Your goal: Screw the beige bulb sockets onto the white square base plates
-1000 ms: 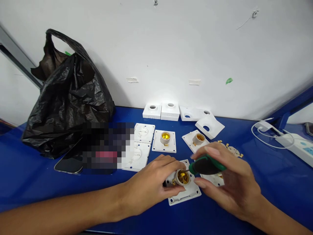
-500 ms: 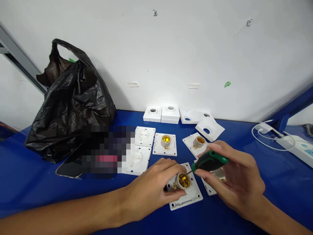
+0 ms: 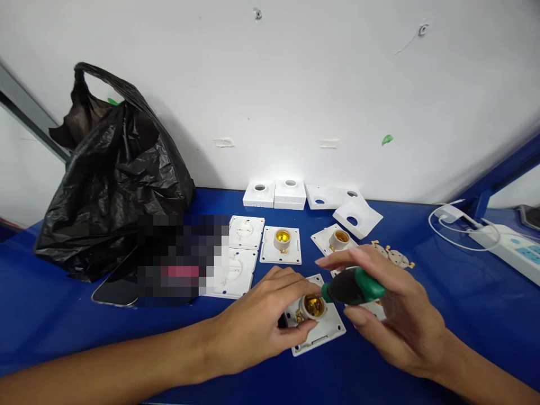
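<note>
Here no writing is readable; left hand (image 3: 257,323) fingers grip the lamp socket (image 3: 313,306), right hand (image 3: 394,315) fingers clasp the screwdriver (image 3: 353,286).

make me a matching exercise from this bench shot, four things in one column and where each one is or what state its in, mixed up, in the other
Things:
1. screwdriver
2. black bag
3. power strip
4. lamp holder

Places or states:
A. at the far right edge of the bench, a white cable coiled beside it
B. pinched on its white plate by the left hand
C. at the left of the bench, against the wall
D. gripped in the right hand, tip at the brass socket

Pairs: 1-D, 2-C, 3-A, 4-B
</note>
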